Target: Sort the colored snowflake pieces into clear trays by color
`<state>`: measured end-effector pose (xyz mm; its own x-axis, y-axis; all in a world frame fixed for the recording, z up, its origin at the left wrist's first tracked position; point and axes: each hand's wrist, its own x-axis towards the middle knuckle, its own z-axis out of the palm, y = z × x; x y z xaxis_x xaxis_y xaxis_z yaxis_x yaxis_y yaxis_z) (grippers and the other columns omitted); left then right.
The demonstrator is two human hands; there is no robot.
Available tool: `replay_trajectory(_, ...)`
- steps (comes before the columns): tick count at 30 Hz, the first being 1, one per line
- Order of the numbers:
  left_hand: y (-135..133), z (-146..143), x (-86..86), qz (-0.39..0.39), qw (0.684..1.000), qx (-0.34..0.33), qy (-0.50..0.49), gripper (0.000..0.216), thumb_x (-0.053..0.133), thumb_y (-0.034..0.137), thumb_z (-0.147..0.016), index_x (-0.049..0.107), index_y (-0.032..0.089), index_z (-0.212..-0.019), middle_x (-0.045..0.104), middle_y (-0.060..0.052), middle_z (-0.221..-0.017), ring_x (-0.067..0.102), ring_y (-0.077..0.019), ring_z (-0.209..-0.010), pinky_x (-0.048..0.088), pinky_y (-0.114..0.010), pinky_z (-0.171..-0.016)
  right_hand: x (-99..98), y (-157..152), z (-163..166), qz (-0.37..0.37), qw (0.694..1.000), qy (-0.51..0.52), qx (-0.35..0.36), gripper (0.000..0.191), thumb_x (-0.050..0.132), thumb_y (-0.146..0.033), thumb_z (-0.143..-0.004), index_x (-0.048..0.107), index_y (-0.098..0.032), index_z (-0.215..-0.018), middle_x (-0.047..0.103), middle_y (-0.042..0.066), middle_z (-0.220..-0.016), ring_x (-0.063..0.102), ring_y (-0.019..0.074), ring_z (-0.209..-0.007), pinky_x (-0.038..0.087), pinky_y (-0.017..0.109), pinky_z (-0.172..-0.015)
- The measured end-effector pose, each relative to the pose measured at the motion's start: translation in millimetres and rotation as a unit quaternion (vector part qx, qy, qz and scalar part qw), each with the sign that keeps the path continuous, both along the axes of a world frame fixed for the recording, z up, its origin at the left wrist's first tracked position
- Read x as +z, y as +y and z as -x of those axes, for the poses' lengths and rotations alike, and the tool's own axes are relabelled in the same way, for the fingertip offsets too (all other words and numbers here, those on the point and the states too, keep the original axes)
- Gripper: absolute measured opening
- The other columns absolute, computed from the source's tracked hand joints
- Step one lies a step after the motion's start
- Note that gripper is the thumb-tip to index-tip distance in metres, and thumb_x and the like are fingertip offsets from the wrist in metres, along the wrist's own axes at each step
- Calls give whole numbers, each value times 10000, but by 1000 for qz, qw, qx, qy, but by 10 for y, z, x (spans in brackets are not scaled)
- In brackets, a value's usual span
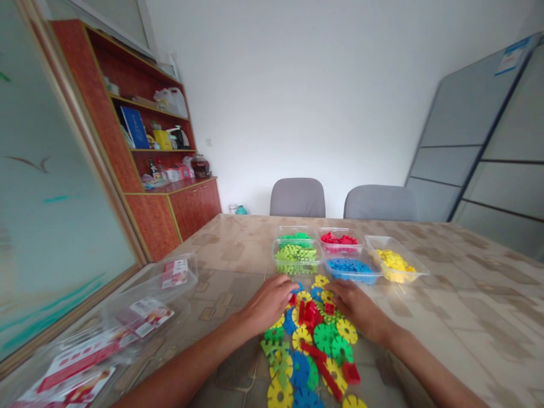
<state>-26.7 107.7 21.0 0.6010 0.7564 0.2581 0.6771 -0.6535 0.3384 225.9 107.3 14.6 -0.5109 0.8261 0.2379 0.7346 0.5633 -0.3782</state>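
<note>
- step in hand, as i read it: both hands are in the far end of the pile of plastic pieces (314, 345), the end nearest the clear trays. it looks like picking through loose pieces, with none lifted yet.
- the pile lies on the worktop (467, 294) right in front of the person, a mix of yellow, green, blue and red toothed discs and bars, some overlapping.
- just beyond the pile stand five trays, each holding one colour: light green tray (274, 245), dark green tray (296, 228) behind it, red tray (340, 231), blue tray (351, 277), and yellow tray (419, 271) at the right.
- left hand (267, 303): palm down, fingers curled forward onto the pile's far left edge, touching a blue and a yellow piece. i cannot tell whether the grip is pinching anything, as the fingertips are hidden.
- right hand (357, 306): palm down, fingers lying over yellow discs at the pile's far right, just short of the blue tray. the grip looks loosely bent, but i cannot tell if it is closed on a piece.
- a next pick would call for freeing one piece from its neighbours, since the teeth mesh, then matching its colour to a tray.
- crumpled clear packaging (140, 311) lies well apart on the left.
</note>
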Motion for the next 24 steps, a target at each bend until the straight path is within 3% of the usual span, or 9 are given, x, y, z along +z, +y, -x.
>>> replay_trajectory(4, -4, 16, -26, 6, 999, -33, 8, 402, 398, 97, -917, 523, 181, -1290, 473, -90, -1397, 400, -229, -1298, 289, -373, -1101, -29, -4, 1, 3, 1000, 5, 23, 324, 430, -46, -824, 681, -191, -968, 690, 81, -1022, 608, 230, -975, 449, 340, -890)
replay_trajectory(8, 15, 28, -3, 22, 999, -38, 8, 355, 385, 91, -918, 573, 177, -1206, 591, -81, -1211, 526, -195, -1139, 390, -306, -1005, -10, -31, 22, 8, 1000, 13, 6, 299, 424, -70, -845, 677, -176, -962, 698, 82, -952, 623, 223, -917, 480, 326, -829)
replay_trajectory(14, 16, 107, 58, 37, 999, -16, 19, 292, 485, 66, -823, 624, 188, -1049, 583, -60, -992, 566, -202, -983, 450, -273, -860, -32, -60, 137, 12, 1000, -1, -6, 383, 402, -204, -916, 562, -142, -1258, 584, 172, -1184, 526, 296, -1125, 401, 439, -979)
replay_trajectory(18, -7, 147, 86, 47, 998, -20, 28, 292, 506, 61, -777, 614, 182, -1020, 565, -61, -977, 560, -212, -961, 450, -284, -841, -62, -51, 181, 23, 1000, -7, -14, 334, 454, -184, -876, 614, -160, -1168, 576, 167, -1103, 548, 308, -1046, 423, 455, -926)
replay_trajectory(24, -15, 195, 136, 67, 995, -64, 28, 486, 457, -58, -675, 587, 225, -1047, 577, -29, -1122, 508, -180, -1104, 366, -278, -989, -36, -62, 111, 51, 998, 31, -20, 265, 590, -132, -742, 585, -155, -1006, 592, 123, -1044, 547, 266, -1002, 436, 385, -881)
